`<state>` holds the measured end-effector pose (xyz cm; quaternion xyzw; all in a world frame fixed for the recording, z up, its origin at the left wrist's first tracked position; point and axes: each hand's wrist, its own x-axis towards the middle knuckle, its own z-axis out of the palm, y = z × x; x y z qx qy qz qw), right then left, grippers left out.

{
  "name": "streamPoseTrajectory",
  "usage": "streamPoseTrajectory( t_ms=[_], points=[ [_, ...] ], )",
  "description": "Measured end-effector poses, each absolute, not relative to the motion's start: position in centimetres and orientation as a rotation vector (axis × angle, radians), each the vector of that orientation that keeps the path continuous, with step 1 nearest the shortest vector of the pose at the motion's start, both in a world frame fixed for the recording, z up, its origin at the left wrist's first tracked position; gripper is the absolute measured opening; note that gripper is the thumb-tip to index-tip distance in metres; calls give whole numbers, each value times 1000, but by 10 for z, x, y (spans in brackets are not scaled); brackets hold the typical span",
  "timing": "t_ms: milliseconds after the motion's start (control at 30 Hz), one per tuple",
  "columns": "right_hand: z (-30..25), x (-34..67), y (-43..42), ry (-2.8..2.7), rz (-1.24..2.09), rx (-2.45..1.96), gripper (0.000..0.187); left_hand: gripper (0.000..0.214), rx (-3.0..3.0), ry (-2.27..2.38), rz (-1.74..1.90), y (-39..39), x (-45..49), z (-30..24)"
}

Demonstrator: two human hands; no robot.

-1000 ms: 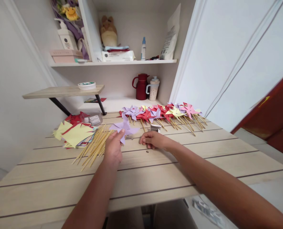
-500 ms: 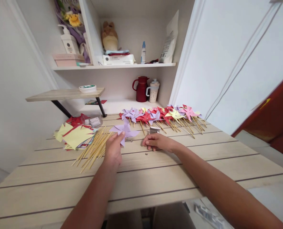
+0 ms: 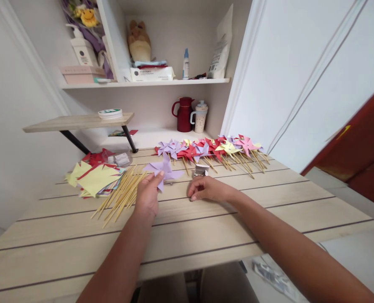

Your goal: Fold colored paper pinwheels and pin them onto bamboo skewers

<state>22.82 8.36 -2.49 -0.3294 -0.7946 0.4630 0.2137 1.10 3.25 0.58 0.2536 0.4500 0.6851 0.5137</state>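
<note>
My left hand [image 3: 147, 194] pinches a purple paper pinwheel head [image 3: 162, 169] just above the wooden table [image 3: 205, 227]. My right hand [image 3: 205, 189] rests on the table to its right, fingers curled down over a tiny dark object that I cannot make out. A loose bundle of bamboo sticks [image 3: 122, 193] lies left of my left hand. A small silver box [image 3: 201, 170] stands just beyond my right hand.
A row of finished pinwheels on sticks [image 3: 210, 150] in purple, red, yellow and pink lies along the table's back. Cut yellow and red paper sheets [image 3: 94, 176] are stacked at the left. A red jug [image 3: 183, 114] and a mug [image 3: 200, 117] stand on the shelf behind.
My right hand has slid a little toward me and now covers the tiny dark object that lay just in front of it. The left hand keeps its hold on the purple pinwheel.
</note>
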Motion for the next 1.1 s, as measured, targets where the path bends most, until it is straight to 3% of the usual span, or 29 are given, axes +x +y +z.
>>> streamPoseTrajectory(
  t_ms=[333,533,867,1100],
  points=[
    [-22,216,74,-2326,1015,-920,13,25,624,1090,1634,33,9,2],
    [-20,209,72,-2337,928,-978,13,19,615,1110,1624,33,11,4],
    [-24,208,73,-2284,991,-1042,3,21,614,1085,1626,33,10,4],
    [-22,211,72,-2285,1012,-975,11,20,588,1104,1625,32,11,6]
  ],
)
